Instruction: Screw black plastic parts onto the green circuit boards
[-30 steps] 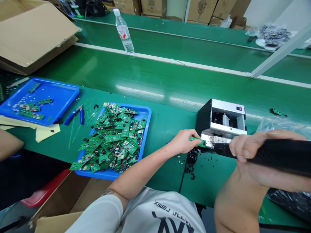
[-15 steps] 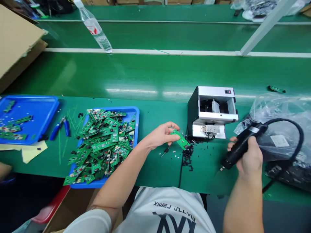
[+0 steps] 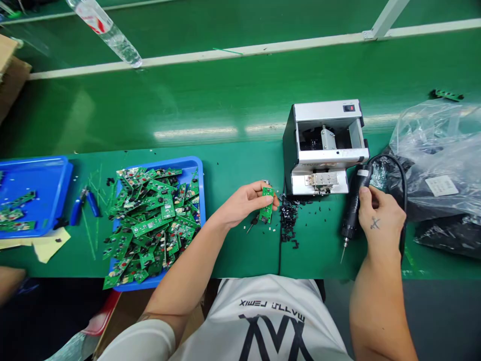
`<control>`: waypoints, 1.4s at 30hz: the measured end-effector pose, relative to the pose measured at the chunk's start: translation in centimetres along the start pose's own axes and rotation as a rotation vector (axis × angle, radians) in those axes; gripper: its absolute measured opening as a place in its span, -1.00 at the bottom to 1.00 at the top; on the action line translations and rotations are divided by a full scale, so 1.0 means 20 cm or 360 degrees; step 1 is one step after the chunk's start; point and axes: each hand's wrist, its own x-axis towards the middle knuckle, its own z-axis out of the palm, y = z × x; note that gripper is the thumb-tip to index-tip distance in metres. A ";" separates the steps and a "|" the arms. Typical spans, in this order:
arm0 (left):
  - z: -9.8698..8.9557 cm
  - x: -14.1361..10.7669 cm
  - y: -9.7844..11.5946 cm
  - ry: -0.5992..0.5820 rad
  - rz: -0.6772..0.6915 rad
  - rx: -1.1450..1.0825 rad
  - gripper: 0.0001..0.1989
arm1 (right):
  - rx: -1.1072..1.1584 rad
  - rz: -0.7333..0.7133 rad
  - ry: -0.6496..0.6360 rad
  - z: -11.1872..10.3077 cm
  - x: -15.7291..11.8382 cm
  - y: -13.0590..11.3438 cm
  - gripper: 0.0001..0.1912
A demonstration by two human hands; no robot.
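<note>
My left hand [image 3: 250,203] pinches a small green circuit board [image 3: 266,206] between thumb and fingers, over the green bench. My right hand [image 3: 379,213] is closed on a black electric screwdriver [image 3: 352,205], whose thin bit points down toward the bench. A silver-and-black screw feeder [image 3: 321,173] stands between the hands, toward the back. Small black parts [image 3: 288,220] lie heaped in front of it, to the right of the held board. Left of my left forearm, a blue tray [image 3: 202,193] is piled high with circuit boards [image 3: 154,220].
Another blue tray [image 3: 56,200] holds several boards at the far left. Blue-handled cutters [image 3: 84,204] lie between the trays. Clear plastic bags [image 3: 436,170] crowd the right side beside the screwdriver cable [image 3: 404,185]. A water bottle [image 3: 112,37] is at the back. Another person's arm [image 3: 11,281] shows at left.
My right hand has turned the screwdriver more upright, close to the feeder's right side. In my left hand the circuit board has swung to a steeper angle. The camera view has shifted.
</note>
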 end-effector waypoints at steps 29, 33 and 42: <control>0.11 -0.02 -0.04 -0.0662 -0.0332 0.0695 -0.77 | 0.0214 -0.1356 -0.0908 0.00 -0.52 -0.17 -0.89; 0.11 -0.03 -0.04 -0.0639 -0.0259 0.0751 -0.79 | 0.0283 -0.1395 -0.0866 0.01 -0.51 -0.18 -0.95; 0.14 -0.03 -0.04 -0.0575 -0.0217 0.0763 -0.78 | 0.0500 -0.1364 -0.0662 -0.06 -0.44 -0.24 -0.78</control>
